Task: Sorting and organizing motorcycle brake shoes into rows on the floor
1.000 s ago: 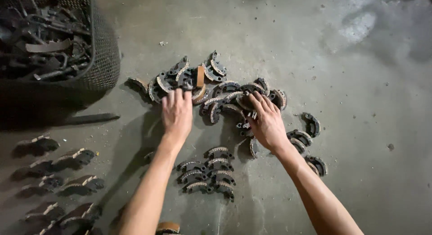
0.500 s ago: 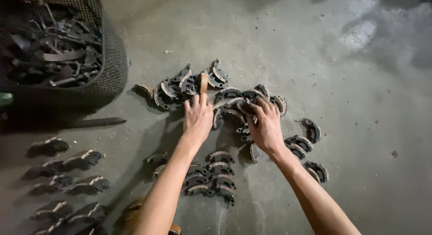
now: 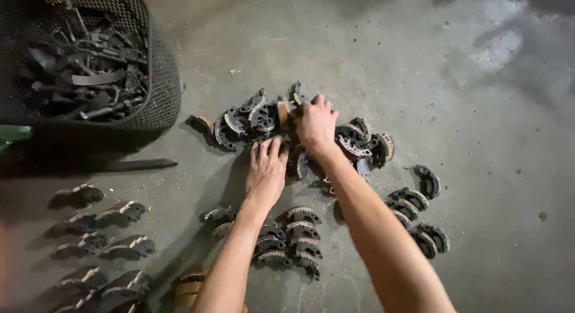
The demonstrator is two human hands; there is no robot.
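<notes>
Sorting curved brake shoes on the concrete floor (image 3: 371, 61), both hands in the loose pile (image 3: 287, 124).

Near side of the pile: neat stack of shoes (image 3: 287, 238). My left hand (image 3: 265, 169) lies flat and unclenched at the pile's near edge, holding nothing. My right hand (image 3: 315, 122) is clenched on a brown-lined shoe (image 3: 283, 115) atop it. Probably heavy, rigid metal with gritty linings; grip the arc mid-span. Far left of the pile: mesh basket (image 3: 162, 91) of scrap.

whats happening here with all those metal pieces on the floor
A person crouches over a loose pile of curved metal shoes on a concrete floor. The right hand reaches into the pile; the left hand lies flat at its near edge. Sorted rows lie nearby, and a mesh basket holds scrap.
</notes>
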